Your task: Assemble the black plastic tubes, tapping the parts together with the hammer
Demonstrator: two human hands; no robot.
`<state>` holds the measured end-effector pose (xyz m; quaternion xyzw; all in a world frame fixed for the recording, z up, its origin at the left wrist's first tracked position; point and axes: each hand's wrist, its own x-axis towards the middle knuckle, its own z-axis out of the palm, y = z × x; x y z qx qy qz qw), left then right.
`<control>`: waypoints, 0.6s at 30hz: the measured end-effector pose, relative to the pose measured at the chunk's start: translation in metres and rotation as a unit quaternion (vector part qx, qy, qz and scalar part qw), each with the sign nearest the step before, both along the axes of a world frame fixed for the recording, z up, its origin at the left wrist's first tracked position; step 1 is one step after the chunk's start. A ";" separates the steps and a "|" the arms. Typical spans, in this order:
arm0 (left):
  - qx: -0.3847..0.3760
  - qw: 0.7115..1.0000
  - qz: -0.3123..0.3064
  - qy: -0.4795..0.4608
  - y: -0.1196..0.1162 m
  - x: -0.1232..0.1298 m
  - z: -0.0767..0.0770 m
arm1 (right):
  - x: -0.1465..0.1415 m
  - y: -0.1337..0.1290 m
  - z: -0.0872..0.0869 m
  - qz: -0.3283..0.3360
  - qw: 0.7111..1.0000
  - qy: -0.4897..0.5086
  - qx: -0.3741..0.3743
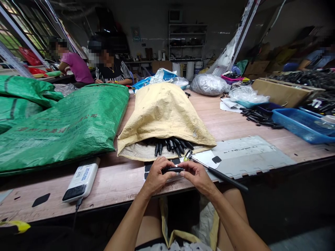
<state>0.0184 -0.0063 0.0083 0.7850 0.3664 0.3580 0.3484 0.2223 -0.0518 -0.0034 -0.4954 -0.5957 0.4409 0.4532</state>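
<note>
A short black cylindrical part (175,169) lies level between my hands at the table's front edge. My left hand (160,174) grips its left end with fingers and thumb. The fingers of my right hand (195,174) pinch its right end. Just beyond them a yellow woven sack (167,111) lies with its mouth toward me, several black parts (172,144) showing in the opening. A hammer (220,173) with a black handle rests beside my right hand, its metal head near the sack's mouth. White paper with black patches (209,158) lies under the hammer.
Green sacks (65,122) and a white power bank (82,179) with a cable are at the left. A grey sheet (251,153), a blue tray (300,123) and piled black parts are at the right. Two people sit across the table; another is at the far right.
</note>
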 end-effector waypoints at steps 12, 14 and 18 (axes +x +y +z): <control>0.012 1.000 -0.004 -0.003 0.002 0.000 -0.004 | 0.002 -0.001 -0.001 0.001 0.999 -0.026 0.020; 0.009 1.000 -0.006 -0.001 0.001 0.000 -0.003 | 0.002 0.000 -0.002 -0.007 0.999 -0.035 0.023; -0.001 1.000 -0.007 0.010 0.001 0.000 -0.001 | -0.001 -0.002 0.004 -0.021 0.998 -0.053 0.035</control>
